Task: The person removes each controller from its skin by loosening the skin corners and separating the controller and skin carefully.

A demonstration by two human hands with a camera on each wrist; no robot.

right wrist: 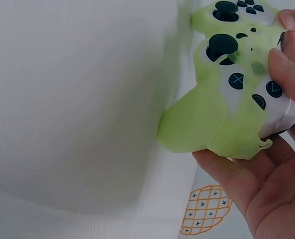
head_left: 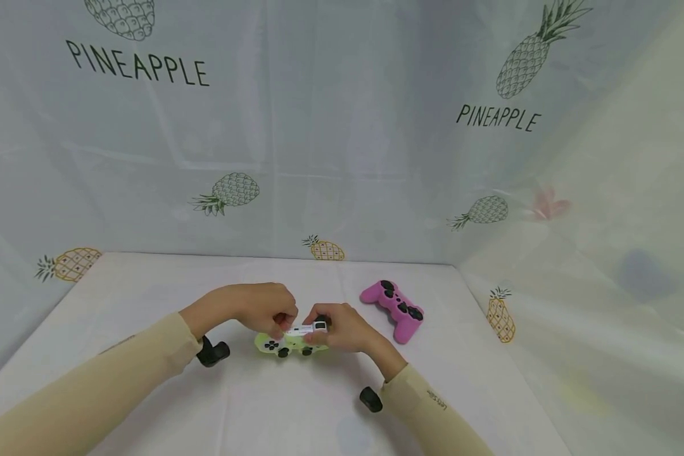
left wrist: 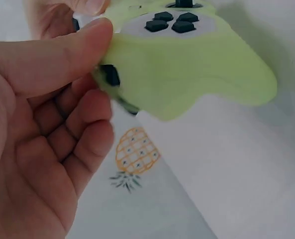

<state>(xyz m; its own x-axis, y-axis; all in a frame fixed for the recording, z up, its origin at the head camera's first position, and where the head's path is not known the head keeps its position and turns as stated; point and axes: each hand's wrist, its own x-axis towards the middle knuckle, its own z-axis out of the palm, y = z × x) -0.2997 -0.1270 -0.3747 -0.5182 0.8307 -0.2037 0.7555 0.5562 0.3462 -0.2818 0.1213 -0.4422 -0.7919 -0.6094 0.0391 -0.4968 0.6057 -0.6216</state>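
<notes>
A white game controller (right wrist: 281, 113) with black sticks and buttons is partly covered by a light green silicone sleeve (right wrist: 187, 122). Around its right-hand end, in the right wrist view, the sleeve is bunched and folded, leaving the white shell bare beside the triangle button. My right hand (head_left: 344, 327) grips that end, with the thumb near the button and fingers underneath. My left hand (head_left: 269, 308) pinches the shoulder edge at the other end, where the sleeve lies smooth over the grip in the left wrist view. Both hands are close over the white table (head_left: 279, 411).
A pink game controller (head_left: 396, 307) with black sticks lies on the table, to the right of and beyond my right hand. Pineapple-printed cloth (head_left: 342, 126) hangs behind the table and along its right side. Black wrist-worn pieces show below the left sleeve cuff (head_left: 189, 345) and beside the right one.
</notes>
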